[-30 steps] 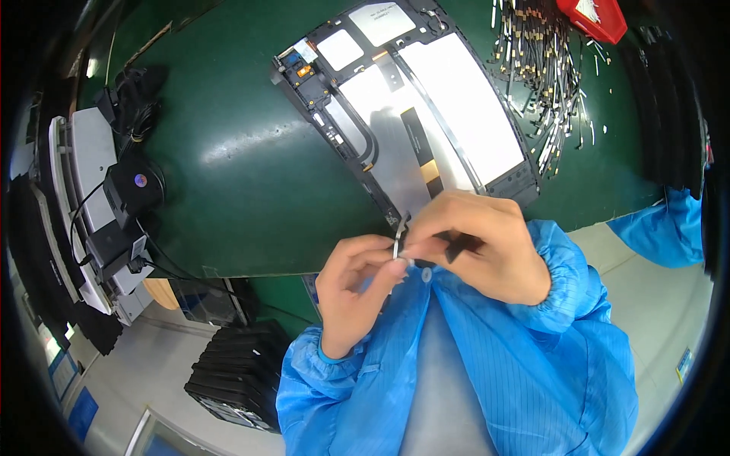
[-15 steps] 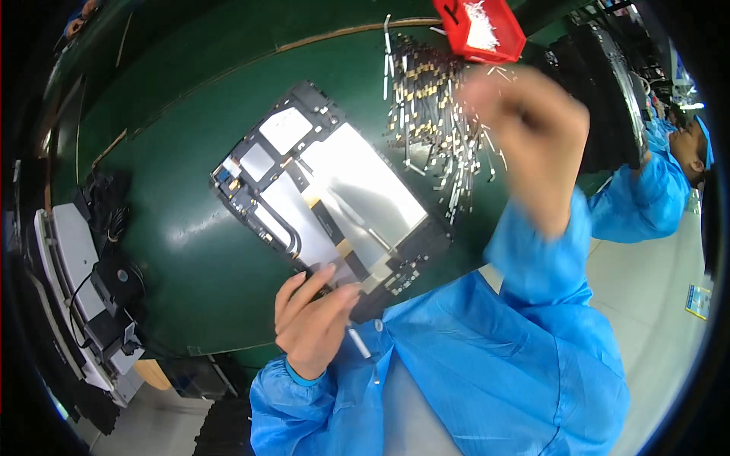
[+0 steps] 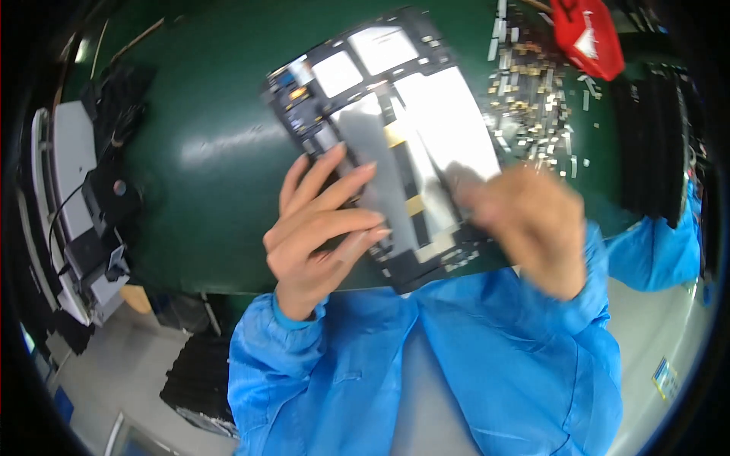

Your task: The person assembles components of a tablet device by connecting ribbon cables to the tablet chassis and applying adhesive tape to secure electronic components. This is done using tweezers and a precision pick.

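An opened tablet (image 3: 445, 114), with its shiny inner plates, ribbon cable and small circuit parts exposed, lies askew over the green table's near half. My left hand (image 3: 319, 228) grips its left edge, fingers spread over the inside. A thin pale strip seems to show by the left thumb, too blurred to be sure. Over the lower right edge is my right hand (image 3: 532, 228), curled with thumb and forefinger together and smeared by motion. What it pinches, if anything, is hidden. Beyond the tablet, to the right, lies a pile of small flex-cable strips (image 3: 532, 99).
A red bin (image 3: 608, 45) with white bits stands at the far right. Beside it are stacked black trays (image 3: 646, 144). Another person's blue sleeve (image 3: 654, 251) shows at the right. Black devices and cables (image 3: 110, 201) sit along the left edge of the green table (image 3: 198, 205).
My right hand has come from beside the strip pile down to the tablet's lower right edge. My left hand has shifted farther up the tablet's left side. The whole view has shifted too.
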Motion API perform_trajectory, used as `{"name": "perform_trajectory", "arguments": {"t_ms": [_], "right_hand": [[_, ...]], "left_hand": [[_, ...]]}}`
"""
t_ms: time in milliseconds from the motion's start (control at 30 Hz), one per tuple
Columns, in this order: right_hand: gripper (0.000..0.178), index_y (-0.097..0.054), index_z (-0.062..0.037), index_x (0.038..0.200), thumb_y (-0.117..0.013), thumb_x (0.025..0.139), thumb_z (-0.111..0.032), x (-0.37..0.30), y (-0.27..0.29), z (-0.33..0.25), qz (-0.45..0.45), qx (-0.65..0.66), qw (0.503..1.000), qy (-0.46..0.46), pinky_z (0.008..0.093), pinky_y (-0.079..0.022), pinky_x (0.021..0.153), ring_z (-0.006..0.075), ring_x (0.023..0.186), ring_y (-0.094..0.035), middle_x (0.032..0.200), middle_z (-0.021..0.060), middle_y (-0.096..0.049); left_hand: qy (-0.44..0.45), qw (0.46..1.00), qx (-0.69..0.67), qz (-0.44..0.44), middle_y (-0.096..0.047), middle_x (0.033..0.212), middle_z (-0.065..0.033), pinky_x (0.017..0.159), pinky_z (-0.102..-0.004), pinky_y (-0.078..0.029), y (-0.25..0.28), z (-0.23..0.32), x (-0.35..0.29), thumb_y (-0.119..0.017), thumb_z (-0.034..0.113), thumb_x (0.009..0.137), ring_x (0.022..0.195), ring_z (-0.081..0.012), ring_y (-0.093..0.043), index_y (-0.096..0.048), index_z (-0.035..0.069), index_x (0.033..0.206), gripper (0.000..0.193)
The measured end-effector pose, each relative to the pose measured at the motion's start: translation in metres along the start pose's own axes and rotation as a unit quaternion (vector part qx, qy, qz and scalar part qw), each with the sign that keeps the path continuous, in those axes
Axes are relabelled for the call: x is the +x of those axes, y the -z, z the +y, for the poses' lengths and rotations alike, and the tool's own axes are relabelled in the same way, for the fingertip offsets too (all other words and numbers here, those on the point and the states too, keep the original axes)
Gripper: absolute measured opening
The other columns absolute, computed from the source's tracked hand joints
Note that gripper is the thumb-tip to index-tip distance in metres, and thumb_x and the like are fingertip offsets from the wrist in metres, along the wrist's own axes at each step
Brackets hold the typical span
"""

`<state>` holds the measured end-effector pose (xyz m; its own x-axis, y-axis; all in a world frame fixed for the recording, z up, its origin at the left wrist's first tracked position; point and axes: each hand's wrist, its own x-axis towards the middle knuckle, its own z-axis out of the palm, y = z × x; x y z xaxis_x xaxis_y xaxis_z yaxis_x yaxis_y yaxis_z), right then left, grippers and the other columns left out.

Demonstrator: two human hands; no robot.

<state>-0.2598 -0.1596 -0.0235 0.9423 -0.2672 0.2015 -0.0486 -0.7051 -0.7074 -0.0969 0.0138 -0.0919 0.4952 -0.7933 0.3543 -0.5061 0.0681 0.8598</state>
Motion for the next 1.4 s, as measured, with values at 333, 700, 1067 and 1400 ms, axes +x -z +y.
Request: {"name": "perform_trajectory", "arguments": {"t_ms": [333, 700, 1067, 1400], "right_hand": [[0.029, -0.066, -0.0005, 0.086, -0.065, 0.059, -0.007, -0.016, -0.07, 0.003, 0.014, -0.023, 0.996, 0.08, 0.0316, -0.047, 0.067, 0.0223, 0.08, -0.056, 0.089, 0.0072, -0.058], [0.032, -0.065, -0.0008, 0.088, -0.062, 0.057, -0.009, -0.015, -0.067, 0.004, -0.02, -0.064, 0.991, 0.112, 0.0316, -0.048, 0.073, 0.0223, 0.084, -0.054, 0.091, 0.0079, -0.057], [0.031, -0.065, -0.0011, 0.086, -0.062, 0.057, -0.01, -0.017, -0.069, 0.004, -0.011, -0.072, 0.991, 0.115, 0.0313, -0.048, 0.071, 0.0213, 0.081, -0.054, 0.092, 0.0065, -0.058], [0.029, -0.066, -0.0024, 0.086, -0.069, 0.057, -0.003, -0.014, -0.066, 0.0, -0.019, -0.075, 0.991, 0.109, 0.0317, -0.049, 0.072, 0.022, 0.08, -0.054, 0.089, 0.0062, -0.059]], "left_hand": [[0.04, 0.999, -0.016, 0.015, -0.07, 0.097, -0.0084, 0.103, -0.0451, -0.032, 0.003, -0.007, -0.005, -0.078, 0.006, 0.065, 0.112, -0.0288, -0.059, -0.07, 0.01, 0.081, 0.018], [0.047, 0.998, -0.025, 0.031, -0.071, 0.093, -0.0066, 0.102, -0.0436, -0.035, 0.002, -0.008, -0.004, -0.076, 0.006, 0.069, 0.106, -0.0256, -0.062, -0.07, 0.01, 0.079, 0.013], [0.041, 0.999, -0.012, 0.028, -0.071, 0.092, -0.0045, 0.1, -0.0393, -0.035, 0.002, -0.005, -0.002, -0.073, 0.007, 0.072, 0.1, -0.0225, -0.063, -0.071, 0.009, 0.078, 0.007], [-0.014, 0.997, 0.082, -0.011, -0.07, 0.092, 0.0003, 0.1, -0.0379, -0.033, 0.005, -0.001, 0.021, -0.075, 0.013, 0.069, 0.1, -0.0187, -0.06, -0.073, 0.013, 0.076, 0.007]]}}
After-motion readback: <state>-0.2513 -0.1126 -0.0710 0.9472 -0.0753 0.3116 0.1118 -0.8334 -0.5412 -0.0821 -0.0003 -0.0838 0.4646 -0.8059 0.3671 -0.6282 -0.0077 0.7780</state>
